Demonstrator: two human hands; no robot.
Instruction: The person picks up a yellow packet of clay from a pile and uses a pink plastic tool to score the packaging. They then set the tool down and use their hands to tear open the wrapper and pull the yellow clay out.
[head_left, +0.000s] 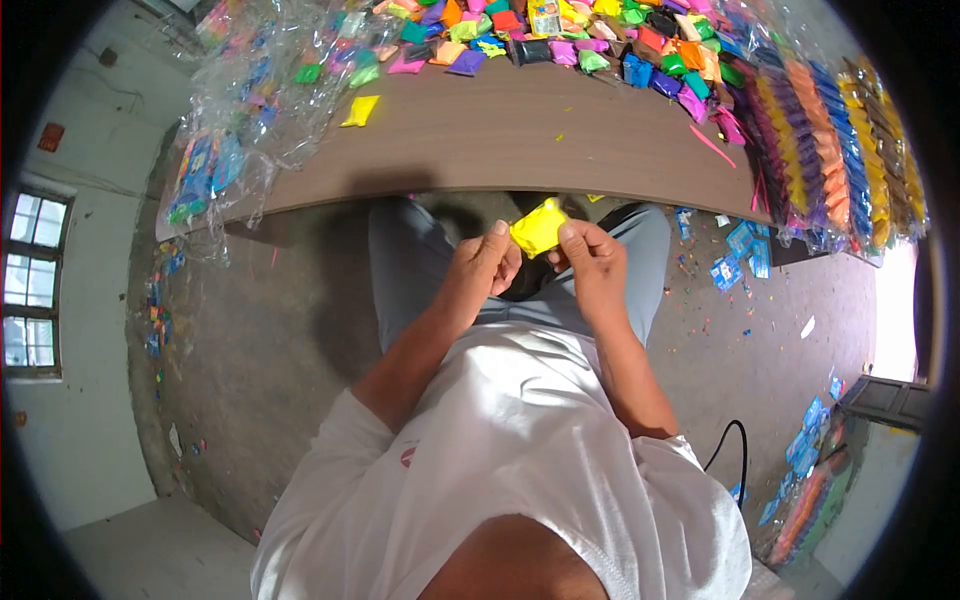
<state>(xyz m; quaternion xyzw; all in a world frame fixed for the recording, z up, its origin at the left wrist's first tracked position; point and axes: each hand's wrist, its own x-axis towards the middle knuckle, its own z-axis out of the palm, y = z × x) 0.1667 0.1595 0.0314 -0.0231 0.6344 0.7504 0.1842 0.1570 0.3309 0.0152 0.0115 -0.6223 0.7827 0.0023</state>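
A small yellow packet [538, 228] is held up between my two hands, over my lap and just in front of the table's near edge. My left hand [482, 262] pinches its left side between thumb and fingers. The packet's right side is gripped by my right hand [594, 258], with the thumb on top. Another yellow packet [360, 111] lies on the brown table [470, 130], left of the middle. Further back on the table spreads a heap of small packets [590, 35] in many colours.
Clear plastic bags [270, 90] with coloured packets cover the table's left end. Strips of coloured packets [830, 140] hang over its right end. Blue wrappers [741, 256] and scraps lie on the floor at the right. A black cable [743, 450] curves beside my right side.
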